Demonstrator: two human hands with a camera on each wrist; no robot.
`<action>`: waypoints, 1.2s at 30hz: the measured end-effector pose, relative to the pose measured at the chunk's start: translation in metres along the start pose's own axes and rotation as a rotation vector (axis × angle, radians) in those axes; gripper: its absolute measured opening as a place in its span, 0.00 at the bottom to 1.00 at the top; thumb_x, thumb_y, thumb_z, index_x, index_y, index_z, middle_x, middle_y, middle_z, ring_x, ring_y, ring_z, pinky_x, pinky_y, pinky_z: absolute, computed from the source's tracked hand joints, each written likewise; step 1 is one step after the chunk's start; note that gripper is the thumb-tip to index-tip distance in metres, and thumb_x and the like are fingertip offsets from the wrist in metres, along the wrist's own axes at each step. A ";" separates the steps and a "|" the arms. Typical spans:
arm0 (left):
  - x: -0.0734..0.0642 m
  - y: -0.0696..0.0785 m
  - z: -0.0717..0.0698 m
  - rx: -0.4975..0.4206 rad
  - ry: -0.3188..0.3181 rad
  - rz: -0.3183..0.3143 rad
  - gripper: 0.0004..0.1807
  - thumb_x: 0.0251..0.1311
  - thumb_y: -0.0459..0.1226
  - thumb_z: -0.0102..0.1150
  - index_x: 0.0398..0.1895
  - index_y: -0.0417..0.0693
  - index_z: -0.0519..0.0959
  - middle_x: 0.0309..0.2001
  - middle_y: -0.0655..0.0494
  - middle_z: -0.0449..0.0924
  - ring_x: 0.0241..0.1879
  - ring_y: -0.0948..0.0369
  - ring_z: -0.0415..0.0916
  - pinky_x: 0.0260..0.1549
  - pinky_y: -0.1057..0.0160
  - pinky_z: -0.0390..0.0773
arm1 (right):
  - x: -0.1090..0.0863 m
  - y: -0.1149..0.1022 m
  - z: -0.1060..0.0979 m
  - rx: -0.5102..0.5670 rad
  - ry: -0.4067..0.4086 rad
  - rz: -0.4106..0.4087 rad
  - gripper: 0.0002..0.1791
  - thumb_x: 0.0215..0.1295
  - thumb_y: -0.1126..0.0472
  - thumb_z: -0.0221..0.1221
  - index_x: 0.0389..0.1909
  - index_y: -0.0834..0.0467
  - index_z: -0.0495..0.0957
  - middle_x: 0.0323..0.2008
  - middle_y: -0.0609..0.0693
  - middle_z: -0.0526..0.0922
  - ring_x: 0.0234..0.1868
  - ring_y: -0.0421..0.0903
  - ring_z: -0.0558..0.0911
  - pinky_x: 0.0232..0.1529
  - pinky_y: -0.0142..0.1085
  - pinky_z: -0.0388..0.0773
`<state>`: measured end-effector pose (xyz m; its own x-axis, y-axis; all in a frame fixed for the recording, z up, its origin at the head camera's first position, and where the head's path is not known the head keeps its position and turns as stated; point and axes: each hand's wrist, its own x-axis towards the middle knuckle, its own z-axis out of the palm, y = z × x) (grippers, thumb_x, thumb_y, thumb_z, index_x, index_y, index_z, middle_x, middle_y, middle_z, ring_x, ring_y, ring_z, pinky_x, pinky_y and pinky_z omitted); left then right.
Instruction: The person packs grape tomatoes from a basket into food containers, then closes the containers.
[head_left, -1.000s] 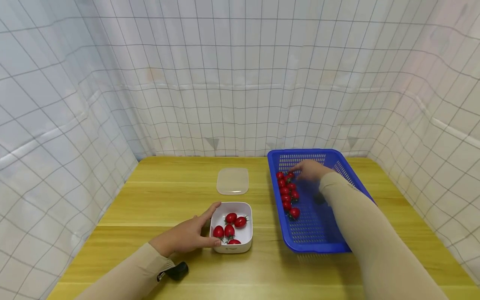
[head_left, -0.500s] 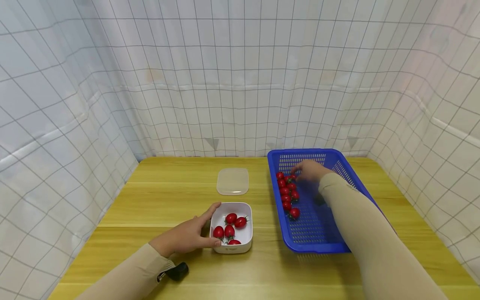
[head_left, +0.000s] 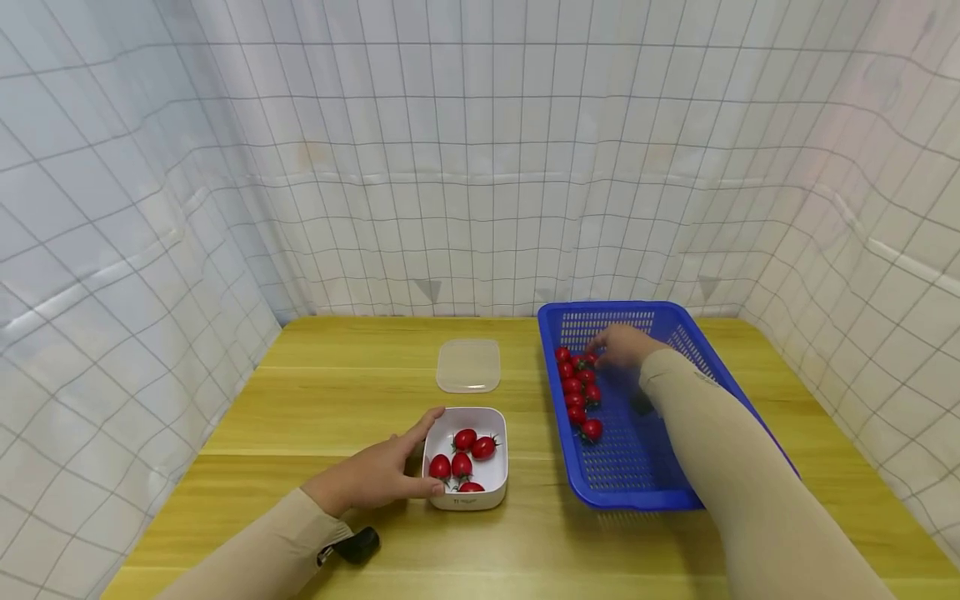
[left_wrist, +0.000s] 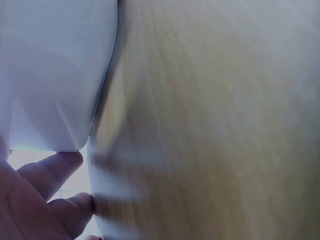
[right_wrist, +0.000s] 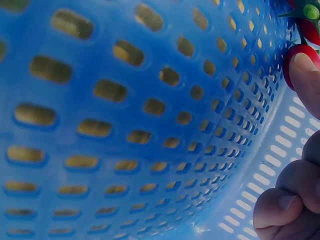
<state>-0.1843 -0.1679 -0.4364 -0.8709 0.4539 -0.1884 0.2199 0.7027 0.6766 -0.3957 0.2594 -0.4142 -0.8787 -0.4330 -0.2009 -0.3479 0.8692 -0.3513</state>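
Here, in the head view, the left hand (head_left: 371, 477) spreads thumb and fingers wide against the left side of a white box (head_left: 491, 498) with five tomatoes (head_left: 461, 465) inside; the right hand (head_left: 626, 344) pinches a single tomato (head_left: 591, 359) within the blue basket (head_left: 637, 500). In the left wrist view, one fingertip meets the box's edge. In the right wrist view, a digit presses that tomato, other fingers curled below.

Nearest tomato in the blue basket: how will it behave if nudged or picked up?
The nearest tomato looks rounded, so it would likely roll if nudged, though slots in the blue basket may slow it. Tomatoes just beyond would probably stop it rolling that way. Its shiny skin suggests it could slip when pinched.
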 end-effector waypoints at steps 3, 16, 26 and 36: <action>0.000 0.000 0.000 0.002 0.003 0.000 0.61 0.60 0.61 0.71 0.88 0.63 0.42 0.81 0.42 0.61 0.77 0.37 0.63 0.77 0.29 0.55 | -0.001 -0.002 0.000 0.000 0.001 0.007 0.18 0.66 0.62 0.68 0.57 0.56 0.87 0.62 0.62 0.85 0.69 0.67 0.76 0.73 0.63 0.68; -0.001 0.003 0.000 -0.006 0.000 -0.002 0.61 0.61 0.60 0.71 0.88 0.63 0.42 0.81 0.43 0.61 0.77 0.38 0.63 0.77 0.29 0.53 | -0.006 -0.006 -0.001 0.002 -0.012 0.033 0.19 0.68 0.62 0.67 0.59 0.58 0.86 0.62 0.63 0.84 0.68 0.67 0.78 0.71 0.62 0.71; -0.001 0.002 0.002 -0.010 -0.002 0.004 0.61 0.61 0.60 0.71 0.88 0.61 0.42 0.81 0.42 0.60 0.78 0.38 0.62 0.78 0.29 0.48 | -0.004 -0.007 -0.002 -0.020 -0.015 0.021 0.18 0.67 0.63 0.67 0.57 0.58 0.87 0.61 0.62 0.85 0.68 0.66 0.78 0.72 0.62 0.70; -0.001 0.004 0.001 -0.008 -0.002 0.002 0.61 0.61 0.60 0.71 0.88 0.61 0.42 0.81 0.41 0.60 0.78 0.38 0.61 0.79 0.30 0.45 | -0.004 0.007 -0.020 -0.070 0.020 -0.008 0.16 0.67 0.60 0.67 0.55 0.55 0.89 0.55 0.57 0.89 0.61 0.61 0.83 0.65 0.60 0.77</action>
<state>-0.1819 -0.1650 -0.4348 -0.8695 0.4564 -0.1888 0.2179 0.6976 0.6826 -0.4006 0.2720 -0.3975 -0.8818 -0.4359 -0.1799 -0.3764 0.8805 -0.2882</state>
